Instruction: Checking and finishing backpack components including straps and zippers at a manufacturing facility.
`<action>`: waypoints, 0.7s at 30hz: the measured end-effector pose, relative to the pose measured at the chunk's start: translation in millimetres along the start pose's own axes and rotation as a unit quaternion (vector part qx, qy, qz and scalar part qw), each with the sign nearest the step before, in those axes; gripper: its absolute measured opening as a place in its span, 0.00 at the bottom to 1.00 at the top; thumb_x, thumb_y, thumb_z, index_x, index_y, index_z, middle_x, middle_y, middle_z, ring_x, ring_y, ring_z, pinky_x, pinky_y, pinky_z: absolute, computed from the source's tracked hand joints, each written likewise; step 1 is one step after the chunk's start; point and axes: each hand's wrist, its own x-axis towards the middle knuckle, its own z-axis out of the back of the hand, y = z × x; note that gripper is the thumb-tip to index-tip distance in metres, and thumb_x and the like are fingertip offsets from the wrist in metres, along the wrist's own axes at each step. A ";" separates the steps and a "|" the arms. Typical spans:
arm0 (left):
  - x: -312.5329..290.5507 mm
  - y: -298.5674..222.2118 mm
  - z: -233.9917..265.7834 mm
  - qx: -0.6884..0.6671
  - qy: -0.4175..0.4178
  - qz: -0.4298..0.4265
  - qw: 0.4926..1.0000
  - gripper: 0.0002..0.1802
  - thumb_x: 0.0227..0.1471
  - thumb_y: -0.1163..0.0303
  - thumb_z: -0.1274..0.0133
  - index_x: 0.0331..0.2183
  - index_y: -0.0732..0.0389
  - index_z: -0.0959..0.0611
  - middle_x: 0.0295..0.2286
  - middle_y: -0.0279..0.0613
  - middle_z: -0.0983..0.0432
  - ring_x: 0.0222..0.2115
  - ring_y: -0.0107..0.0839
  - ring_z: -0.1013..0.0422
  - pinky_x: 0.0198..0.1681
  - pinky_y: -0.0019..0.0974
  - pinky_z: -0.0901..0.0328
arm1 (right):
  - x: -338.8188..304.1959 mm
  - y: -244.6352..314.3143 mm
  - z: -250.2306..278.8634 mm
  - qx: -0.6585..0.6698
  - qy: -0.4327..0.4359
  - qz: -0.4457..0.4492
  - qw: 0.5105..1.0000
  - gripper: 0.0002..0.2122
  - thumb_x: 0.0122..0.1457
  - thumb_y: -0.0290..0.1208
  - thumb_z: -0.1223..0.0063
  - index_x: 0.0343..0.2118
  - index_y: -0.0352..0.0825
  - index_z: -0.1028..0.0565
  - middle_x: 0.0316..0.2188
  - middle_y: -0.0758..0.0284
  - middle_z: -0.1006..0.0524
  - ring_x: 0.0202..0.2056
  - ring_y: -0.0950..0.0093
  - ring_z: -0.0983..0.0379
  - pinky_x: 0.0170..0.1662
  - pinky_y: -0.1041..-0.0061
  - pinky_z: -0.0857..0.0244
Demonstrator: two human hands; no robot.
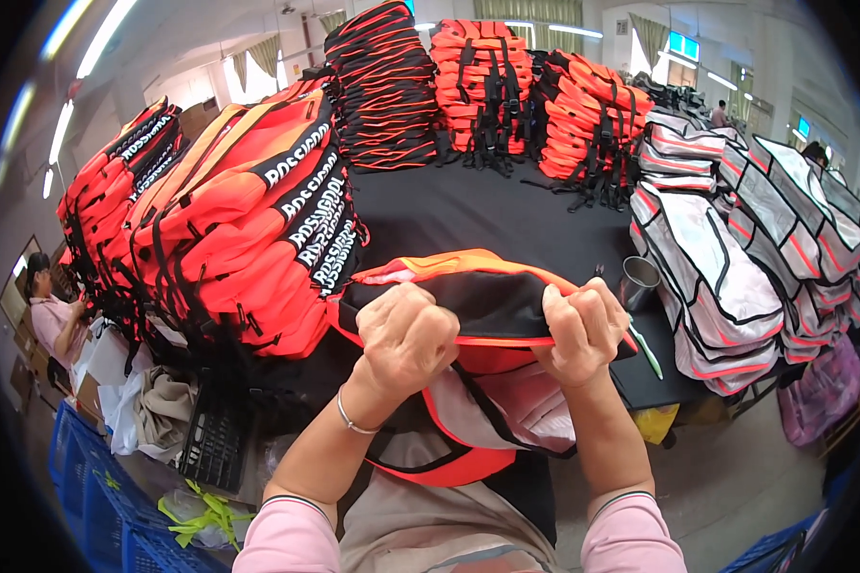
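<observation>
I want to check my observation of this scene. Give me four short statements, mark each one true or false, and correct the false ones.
1. The left hand and the right hand both grip the black-and-orange fabric piece. True.
2. The thin silver-coloured bangle is nearer the right hand than the left hand. False: the bangle is nearer the left hand.
3. The round grey cup is to the right of both hands. True.
4. The grey-white bags with black edging are piled on the left side. False: those bags are on the right side.

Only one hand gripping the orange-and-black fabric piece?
No, the left hand and right hand both grip the orange-and-black fabric piece, spaced apart with its black panel between them.
</observation>
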 end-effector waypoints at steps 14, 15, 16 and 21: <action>6.5 0.3 -5.8 -0.019 -0.013 0.103 0.994 0.28 0.28 0.85 0.46 0.41 0.69 0.18 0.35 0.48 0.21 0.34 0.43 0.25 0.39 0.38 0.29 | 19.0 -6.7 -11.3 0.006 0.015 0.008 1.000 0.07 0.39 0.21 0.45 0.19 0.36 0.32 0.18 0.70 0.37 0.19 0.74 0.36 0.20 0.80 0.46; 4.8 12.8 -2.3 0.002 -0.011 0.097 0.995 0.26 0.33 0.84 0.47 0.41 0.68 0.18 0.35 0.48 0.21 0.34 0.43 0.25 0.38 0.37 0.29 | 17.2 -5.0 -3.3 -0.035 0.111 -0.013 0.993 0.06 0.43 0.23 0.44 0.20 0.38 0.31 0.21 0.70 0.34 0.23 0.75 0.34 0.22 0.79 0.44; 4.0 25.0 6.3 0.028 -0.009 0.085 0.996 0.23 0.37 0.83 0.47 0.41 0.68 0.18 0.35 0.48 0.20 0.34 0.42 0.25 0.37 0.37 0.29 | 14.7 -3.5 0.4 -0.069 0.148 -0.033 0.986 0.07 0.44 0.24 0.45 0.29 0.39 0.26 0.25 0.71 0.31 0.29 0.74 0.30 0.30 0.76 0.38; 6.1 50.9 37.5 0.073 -0.054 0.234 0.968 0.18 0.52 0.67 0.40 0.45 0.64 0.19 0.36 0.43 0.23 0.35 0.36 0.26 0.38 0.36 0.30 | -83.1 -45.4 28.7 -0.103 0.184 -0.262 0.942 0.28 0.43 0.18 0.41 0.51 0.40 0.27 0.41 0.65 0.25 0.43 0.61 0.28 0.49 0.64 0.38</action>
